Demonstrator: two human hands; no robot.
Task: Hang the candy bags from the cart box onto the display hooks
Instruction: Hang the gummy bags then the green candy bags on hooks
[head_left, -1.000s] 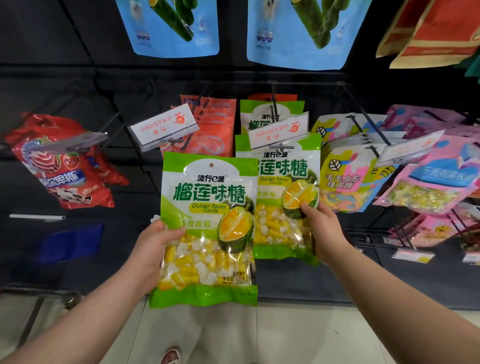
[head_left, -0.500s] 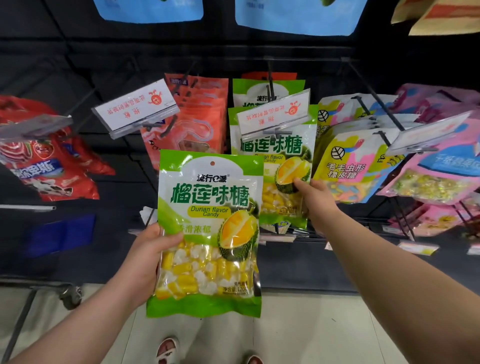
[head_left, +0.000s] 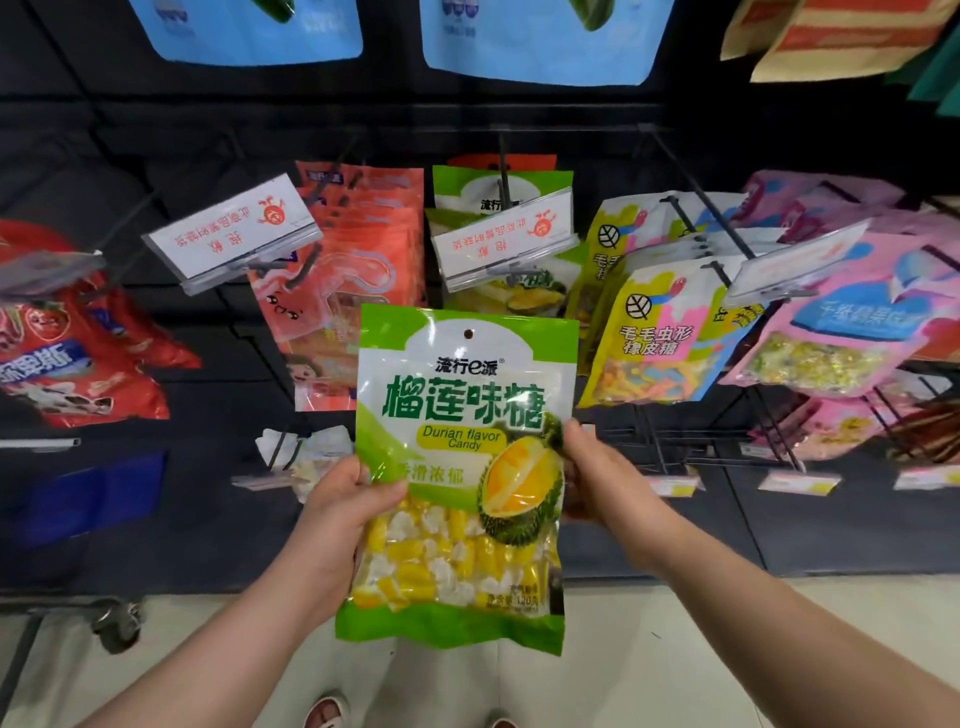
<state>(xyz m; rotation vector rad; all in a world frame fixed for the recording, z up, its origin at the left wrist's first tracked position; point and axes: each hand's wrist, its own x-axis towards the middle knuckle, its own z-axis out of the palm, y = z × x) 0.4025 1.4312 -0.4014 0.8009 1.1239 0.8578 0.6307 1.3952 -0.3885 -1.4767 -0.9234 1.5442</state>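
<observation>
My left hand (head_left: 343, 519) and right hand (head_left: 597, 478) grip the candy bag (head_left: 462, 405) by its sides; I judge it light, floppy and slick, best pinched near its hole (head_left: 468, 334).

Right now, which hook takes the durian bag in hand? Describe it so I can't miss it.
On the black display wall, find the hook row beneath the two blue bags. The middle hook, straight above the held durian candy bag, is yours. It alone carries matching green durian bags, flanked by orange-pink bags on the left and yellow caterpillar gummy bags on the right.
</observation>
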